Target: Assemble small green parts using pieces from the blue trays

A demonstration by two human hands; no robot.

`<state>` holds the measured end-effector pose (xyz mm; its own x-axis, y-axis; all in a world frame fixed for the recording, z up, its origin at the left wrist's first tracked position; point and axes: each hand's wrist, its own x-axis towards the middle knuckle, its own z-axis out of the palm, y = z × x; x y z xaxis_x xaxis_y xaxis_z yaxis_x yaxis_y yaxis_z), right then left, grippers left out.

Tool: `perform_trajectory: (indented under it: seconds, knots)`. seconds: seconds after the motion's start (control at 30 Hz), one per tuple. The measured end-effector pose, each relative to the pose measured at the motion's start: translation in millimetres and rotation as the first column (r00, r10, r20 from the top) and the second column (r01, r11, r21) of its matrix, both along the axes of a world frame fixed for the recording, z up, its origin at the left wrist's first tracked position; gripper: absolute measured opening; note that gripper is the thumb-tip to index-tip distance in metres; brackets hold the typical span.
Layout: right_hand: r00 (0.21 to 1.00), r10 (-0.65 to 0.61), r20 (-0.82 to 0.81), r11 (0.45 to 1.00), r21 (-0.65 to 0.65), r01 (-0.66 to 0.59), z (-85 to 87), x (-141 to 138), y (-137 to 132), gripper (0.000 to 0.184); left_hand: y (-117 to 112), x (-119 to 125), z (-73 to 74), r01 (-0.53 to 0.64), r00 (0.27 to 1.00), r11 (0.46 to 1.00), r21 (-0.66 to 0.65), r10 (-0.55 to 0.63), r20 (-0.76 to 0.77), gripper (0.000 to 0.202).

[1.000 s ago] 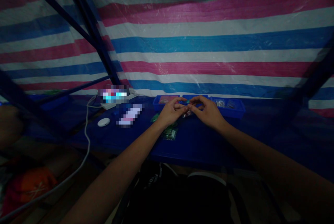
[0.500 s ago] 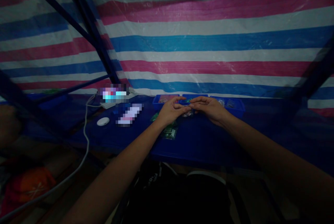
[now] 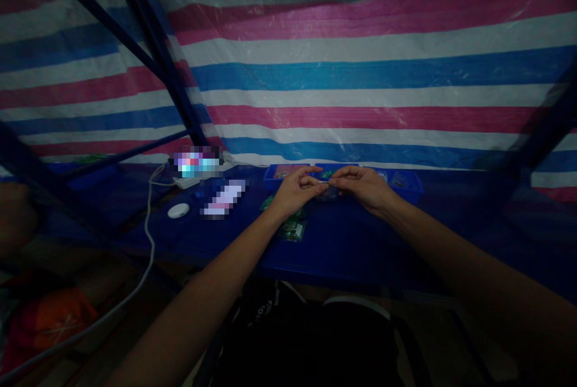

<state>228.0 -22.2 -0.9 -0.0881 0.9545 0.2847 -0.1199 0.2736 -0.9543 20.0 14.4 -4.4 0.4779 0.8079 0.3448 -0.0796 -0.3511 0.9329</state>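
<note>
Over the blue table (image 3: 360, 255), my left hand (image 3: 295, 190) and my right hand (image 3: 360, 185) meet fingertip to fingertip. Both are closed in a pinch at the upper edge of a small clear plastic bag (image 3: 328, 196), which hangs just below the fingers. Its contents are too dark to make out. Behind my hands stand small blue bins (image 3: 412, 185), partly hidden, with small parts and clear packets inside. Green packets (image 3: 293, 229) lie on the table below my left wrist.
To the left are a phone with a blurred screen (image 3: 225, 198), a white round object (image 3: 178, 211) and a lit, blurred device (image 3: 196, 161). A white cable (image 3: 151, 243) droops off the table. Blue metal posts (image 3: 153, 44) and a striped sheet (image 3: 338, 74) stand behind. Another person's hand (image 3: 15, 219) shows far left.
My right fingers have drawn slightly closer together at the bag's edge. The bag has shifted a little and looks darker. Everything else on the table stays in place.
</note>
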Motion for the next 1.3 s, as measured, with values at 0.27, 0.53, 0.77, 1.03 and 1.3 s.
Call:
perform_trajectory:
  seconds: [0.27,0.53,0.77,1.03,1.3]
  knots:
    - [0.947,-0.277,0.163,0.944,0.231,0.236,2.6,6.3,1.2,0.018,5.4,-4.4,-1.6,-0.254,0.96,0.928,0.272,0.277,-0.05,0.028]
    - [0.682,-0.604,0.413,0.652,0.748,0.124,13.4,-1.7,-22.9,0.01,-3.2,0.8,2.2,0.081,0.986,0.995,-0.06,-0.089,-0.139,0.041]
    - [0.722,-0.478,0.501,0.757,0.652,0.049,12.0,-6.6,-24.6,0.015,-7.3,-1.7,6.5,0.089,0.988,0.994,-0.061,-0.096,-0.12,0.036]
    - [0.74,-0.508,0.441,0.739,0.664,0.111,13.5,-7.3,-22.3,0.022,-0.7,-4.2,2.9,-0.034,0.988,0.999,0.017,0.036,-0.148,0.028]
    - [0.815,-0.412,0.407,0.8,0.59,0.109,15.0,-4.6,-22.9,0.026,0.4,-6.5,3.2,-0.064,0.983,0.997,0.049,0.071,-0.169,0.024]
